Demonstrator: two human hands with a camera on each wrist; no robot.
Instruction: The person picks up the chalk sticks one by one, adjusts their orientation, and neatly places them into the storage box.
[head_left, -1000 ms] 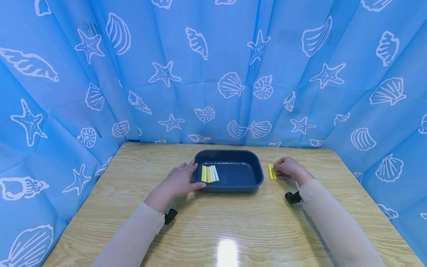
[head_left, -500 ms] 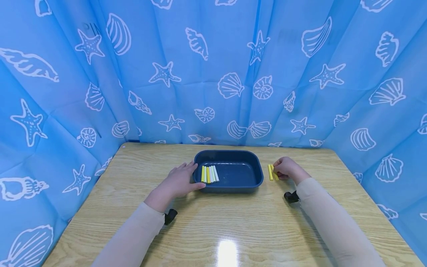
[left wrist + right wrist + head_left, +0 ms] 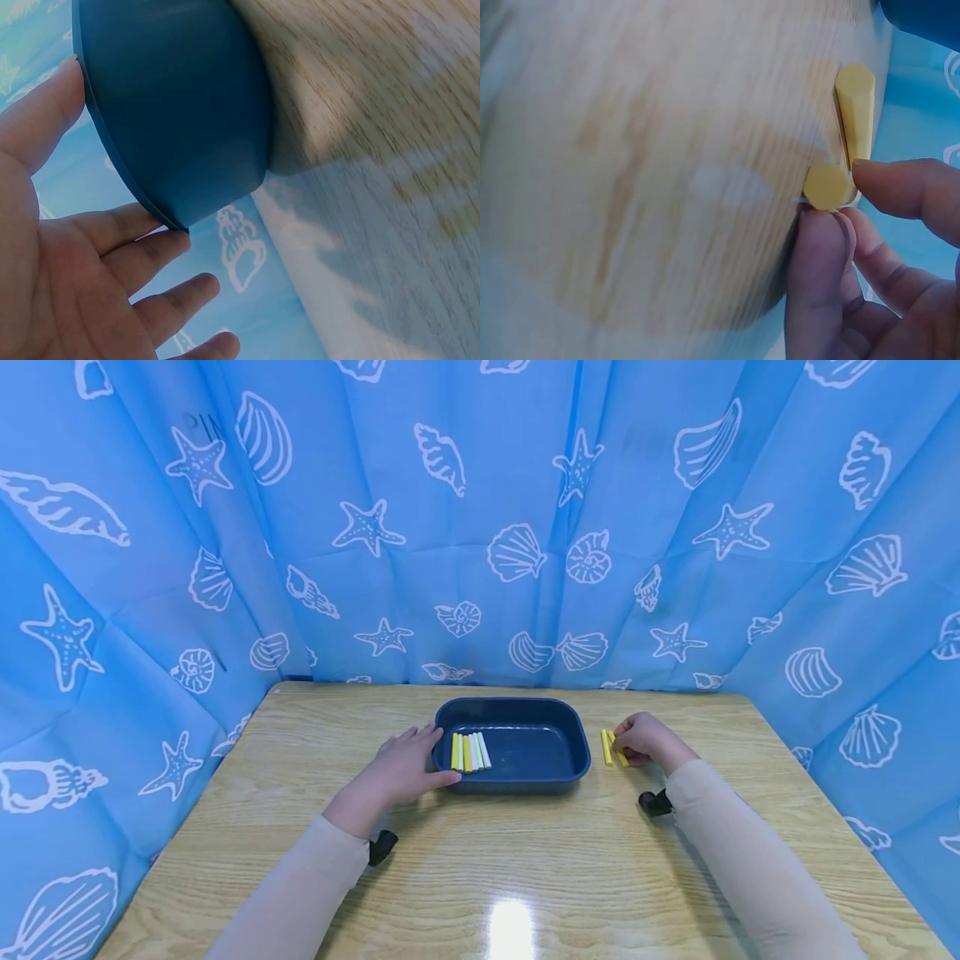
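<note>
A dark blue rectangular basin (image 3: 525, 785) stands on the table, holding a row of yellow and white chalk sticks (image 3: 469, 753) at its left end. My left hand (image 3: 405, 764) touches the basin's left rim, thumb and fingertips spread around the corner; the left wrist view shows its fingers fairly straight. To the right of the basin, my right hand (image 3: 647, 739) pinches a yellow chalk stick (image 3: 826, 187) between thumb and fingers. Just left of it lies another yellow chalk stick (image 3: 606, 748), with the two at a slight angle to each other.
The wooden table (image 3: 525, 860) extends under both forearms and ends at a blue curtain (image 3: 465, 568) with white shell and starfish prints. Black wrist cameras (image 3: 656, 802) hang beneath both sleeves. A bright reflection lies on the tabletop near the front.
My right hand has shifted slightly, and the near end of its chalk stick has swung right, away from the neighbouring one. My left hand has stayed at the basin's rim.
</note>
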